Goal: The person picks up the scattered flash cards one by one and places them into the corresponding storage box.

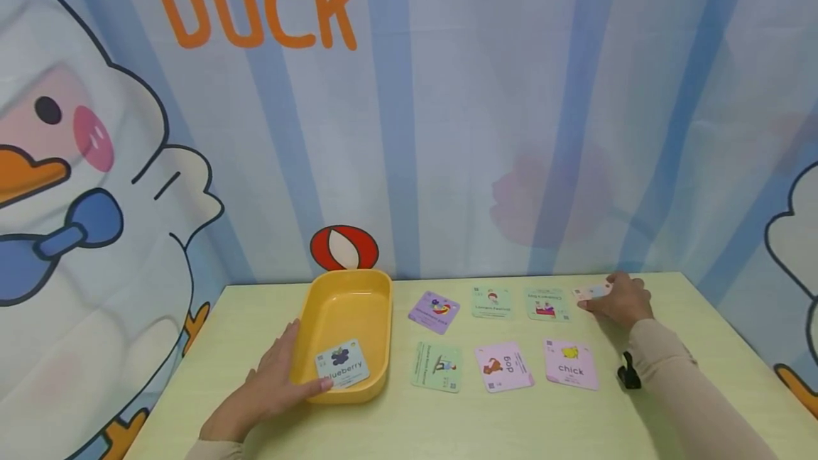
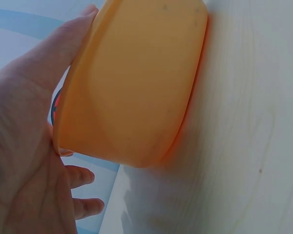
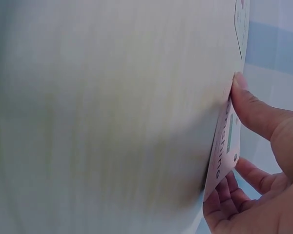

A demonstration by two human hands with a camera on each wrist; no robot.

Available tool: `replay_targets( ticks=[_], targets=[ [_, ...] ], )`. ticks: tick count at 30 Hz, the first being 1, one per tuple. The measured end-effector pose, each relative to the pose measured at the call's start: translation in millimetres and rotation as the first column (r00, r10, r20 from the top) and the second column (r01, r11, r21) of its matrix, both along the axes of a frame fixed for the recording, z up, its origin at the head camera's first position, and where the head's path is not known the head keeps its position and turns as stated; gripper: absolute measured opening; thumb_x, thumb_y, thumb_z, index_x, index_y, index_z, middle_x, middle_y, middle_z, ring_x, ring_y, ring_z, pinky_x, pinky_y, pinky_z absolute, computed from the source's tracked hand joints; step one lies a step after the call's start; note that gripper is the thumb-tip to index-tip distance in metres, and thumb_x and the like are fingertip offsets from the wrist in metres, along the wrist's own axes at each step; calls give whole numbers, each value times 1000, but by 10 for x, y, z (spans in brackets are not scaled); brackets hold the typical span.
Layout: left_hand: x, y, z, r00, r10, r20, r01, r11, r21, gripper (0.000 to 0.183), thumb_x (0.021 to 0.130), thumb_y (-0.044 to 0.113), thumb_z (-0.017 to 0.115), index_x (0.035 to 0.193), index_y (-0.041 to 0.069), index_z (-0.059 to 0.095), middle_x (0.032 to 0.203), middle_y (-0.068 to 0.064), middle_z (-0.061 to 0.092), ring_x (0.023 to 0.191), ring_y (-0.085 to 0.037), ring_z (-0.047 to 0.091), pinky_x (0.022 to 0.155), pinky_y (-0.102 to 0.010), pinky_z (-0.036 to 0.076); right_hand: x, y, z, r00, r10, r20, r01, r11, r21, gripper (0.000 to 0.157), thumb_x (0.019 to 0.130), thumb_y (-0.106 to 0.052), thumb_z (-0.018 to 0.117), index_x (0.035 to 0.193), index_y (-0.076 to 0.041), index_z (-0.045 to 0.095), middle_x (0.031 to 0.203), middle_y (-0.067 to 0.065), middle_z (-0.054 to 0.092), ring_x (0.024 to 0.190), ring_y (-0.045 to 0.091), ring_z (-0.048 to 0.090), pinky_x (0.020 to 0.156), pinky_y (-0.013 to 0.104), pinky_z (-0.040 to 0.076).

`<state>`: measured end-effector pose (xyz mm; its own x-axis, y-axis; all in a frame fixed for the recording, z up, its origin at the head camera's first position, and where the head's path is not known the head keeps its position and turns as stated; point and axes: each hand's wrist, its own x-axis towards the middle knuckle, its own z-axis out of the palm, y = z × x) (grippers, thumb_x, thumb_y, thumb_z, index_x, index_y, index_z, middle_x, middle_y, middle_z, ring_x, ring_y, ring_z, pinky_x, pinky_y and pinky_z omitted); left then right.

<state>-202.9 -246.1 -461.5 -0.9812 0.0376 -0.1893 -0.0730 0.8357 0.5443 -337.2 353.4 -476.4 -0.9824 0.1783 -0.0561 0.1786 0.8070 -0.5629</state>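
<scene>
My left hand (image 1: 268,382) rests at the near-left corner of a yellow tray (image 1: 377,289), its fingers stretched along the outside and the thumb across the front rim. In the left wrist view, the hand (image 2: 29,112) lies against the tray wall (image 2: 136,83), with two fingertips free of it. Inside the tray a blueberry card (image 1: 348,369) leans on the near end. At the back right, my right hand (image 1: 626,300) grips a pink card (image 1: 591,293) by opposite edges. The right wrist view shows this card (image 3: 223,151) tilted, its printed word ending in "nshine", between thumb and fingers.
Between tray and right hand lie a purple card (image 1: 434,312), green festival cards (image 1: 492,304) (image 1: 437,368), a green Children's Day card (image 1: 547,304), a dog card (image 1: 503,368) and a chick card (image 1: 571,364). A duck-print curtain (image 1: 447,126) stands behind the table.
</scene>
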Motion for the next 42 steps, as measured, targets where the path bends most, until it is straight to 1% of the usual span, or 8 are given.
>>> replay_targets(
  ticks=[5,15,20,24,27,31,37,42],
  targets=[
    [-4,-12,-1,1000,0,-7,1,1000,4,130,75,71,75,163,11,1,169,-22,9,150,-50,16,105,-85,15,33,1,23,1000,3,-28,-4,1000,-6,87,86,-31,81,140,20,37,134,49,35,117,63,38,95,70,41],
    [11,-28,-43,1000,4,-9,-4,1000,17,130,75,71,75,163,10,2,169,-22,11,150,-49,18,105,-85,13,70,44,4,995,44,-84,-43,999,14,80,86,-21,80,140,22,39,131,46,48,115,59,51,93,65,48],
    [16,-14,-27,1000,2,-8,-2,1000,17,130,75,72,74,163,9,1,168,-22,11,149,-50,19,105,-85,15,78,69,-8,995,56,-80,-57,998,-15,78,89,-19,77,140,24,38,135,46,46,119,58,52,95,65,48],
    [10,-10,-22,1000,8,-4,-8,1000,16,131,74,71,75,163,10,1,169,-22,10,150,-50,19,105,-85,15,76,101,-23,997,55,-60,-58,997,-52,79,90,-19,76,142,24,34,138,47,43,117,55,56,97,65,47],
    [5,-9,-27,1000,11,-4,-10,1000,17,131,74,71,76,163,10,2,168,-22,11,149,-50,20,105,-85,16,72,120,-30,999,41,-27,-42,997,-68,77,92,-18,74,143,23,34,139,45,43,120,54,56,99,65,46],
    [-1,-6,-29,1000,5,-8,-5,1000,24,130,74,70,76,163,10,2,168,-22,13,149,-49,21,105,-85,18,82,125,-23,1000,19,-5,-19,997,-75,75,93,-17,73,142,24,35,141,45,41,125,56,50,100,65,45],
    [-6,-4,-32,1000,-7,-16,7,1000,14,130,75,70,75,163,9,2,168,-24,13,148,-50,22,104,-85,19,142,131,-41,999,-6,-50,1,994,-112,73,90,-18,76,142,17,39,136,46,45,113,55,56,89,61,51],
    [-8,-17,-31,1000,-15,-23,15,1000,8,130,75,70,75,163,9,1,168,-23,13,149,-50,22,104,-85,19,184,146,-40,998,24,-65,-31,994,-106,71,91,-22,76,143,11,40,137,45,46,110,52,59,86,60,51]
  ],
)
